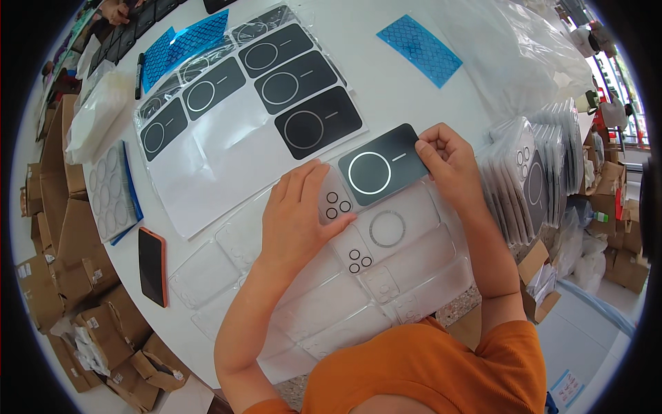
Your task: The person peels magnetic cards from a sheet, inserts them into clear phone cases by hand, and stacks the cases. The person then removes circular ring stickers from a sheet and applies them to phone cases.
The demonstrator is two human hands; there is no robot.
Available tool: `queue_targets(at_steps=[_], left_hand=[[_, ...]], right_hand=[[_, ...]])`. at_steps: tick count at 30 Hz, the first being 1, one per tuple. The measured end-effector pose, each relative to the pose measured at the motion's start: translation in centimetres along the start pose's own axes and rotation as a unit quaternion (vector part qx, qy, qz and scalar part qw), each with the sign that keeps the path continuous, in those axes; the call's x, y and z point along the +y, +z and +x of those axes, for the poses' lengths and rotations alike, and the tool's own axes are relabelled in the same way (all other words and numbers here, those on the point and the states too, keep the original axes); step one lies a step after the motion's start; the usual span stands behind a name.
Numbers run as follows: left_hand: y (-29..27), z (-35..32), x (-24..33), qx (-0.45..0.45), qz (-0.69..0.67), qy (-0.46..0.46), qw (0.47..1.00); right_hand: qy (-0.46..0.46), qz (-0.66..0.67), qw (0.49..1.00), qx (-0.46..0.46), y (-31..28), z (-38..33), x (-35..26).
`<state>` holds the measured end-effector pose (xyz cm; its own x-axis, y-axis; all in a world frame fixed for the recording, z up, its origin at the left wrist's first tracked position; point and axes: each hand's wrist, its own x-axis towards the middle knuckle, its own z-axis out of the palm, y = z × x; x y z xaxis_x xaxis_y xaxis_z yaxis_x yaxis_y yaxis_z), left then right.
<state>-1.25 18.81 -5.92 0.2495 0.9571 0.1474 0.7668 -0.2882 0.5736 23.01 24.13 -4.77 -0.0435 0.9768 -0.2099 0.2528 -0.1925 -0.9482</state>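
A dark grey card (405,153) with a white ring and a short line lies in the upper part of a clear plastic phone-shaped tray (335,203). My right hand (449,157) pinches the card's right end between thumb and fingers. At the tray's other end, my left hand (298,210) spans its width, thumb at the near edge and fingers at the far edge, beside three black lens rings. Just below sits a second clear tray (414,215) with a pale grey ring and three lens rings. Several clear trays (317,303) lie side by side nearer me.
Beyond my hands, a white sheet (221,162) carries several dark ring-printed cards (318,123). Filled clear packs (531,172) stand in rows at right. An orange-edged phone (152,266) lies left, a blue patterned sheet (419,50) far right. Cardboard boxes (103,331) crowd the floor.
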Motion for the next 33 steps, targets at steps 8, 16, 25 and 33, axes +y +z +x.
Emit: queue_targets(at_steps=[8, 16, 25, 33], left_hand=[[0.0, 0.0, 0.0, -0.005, 0.005, 0.000, 1.000], [-0.6, 1.2, 0.8, -0.055, 0.037, -0.004, 0.998], [-1.0, 2.4, 1.0, -0.103, 0.059, 0.004, 0.993], [-1.0, 2.5, 1.1, -0.106, 0.054, 0.001, 0.993]], right_hand=[[0.004, 0.002, 1.000, 0.006, 0.3, -0.1, -0.1], [0.003, 0.000, 1.000, 0.013, 0.4, -0.2, 0.1], [0.002, 0.002, 1.000, 0.014, 0.5, -0.2, 0.0], [-0.006, -0.038, 0.999, 0.019, 0.5, -0.3, 0.2]])
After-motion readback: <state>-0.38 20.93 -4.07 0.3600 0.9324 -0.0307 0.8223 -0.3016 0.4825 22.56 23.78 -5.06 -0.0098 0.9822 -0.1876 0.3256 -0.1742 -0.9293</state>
